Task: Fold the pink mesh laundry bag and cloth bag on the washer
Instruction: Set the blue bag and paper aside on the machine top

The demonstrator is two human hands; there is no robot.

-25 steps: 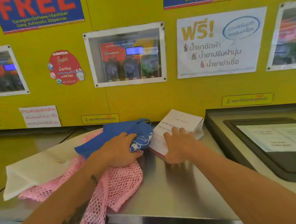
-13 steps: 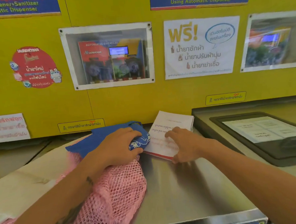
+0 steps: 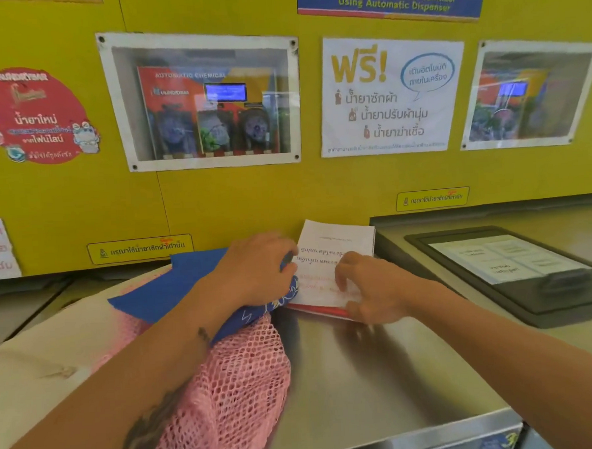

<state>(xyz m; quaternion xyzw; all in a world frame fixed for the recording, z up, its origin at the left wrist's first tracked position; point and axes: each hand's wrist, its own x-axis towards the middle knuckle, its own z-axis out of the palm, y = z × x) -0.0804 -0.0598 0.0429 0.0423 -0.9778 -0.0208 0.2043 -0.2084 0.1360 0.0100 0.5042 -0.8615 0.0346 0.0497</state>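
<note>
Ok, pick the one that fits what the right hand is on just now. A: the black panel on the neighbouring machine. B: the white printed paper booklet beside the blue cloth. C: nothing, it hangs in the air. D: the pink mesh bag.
B: the right hand lies on the white printed booklet, while the left hand is on the blue cloth bag over the pink mesh bag.
</note>
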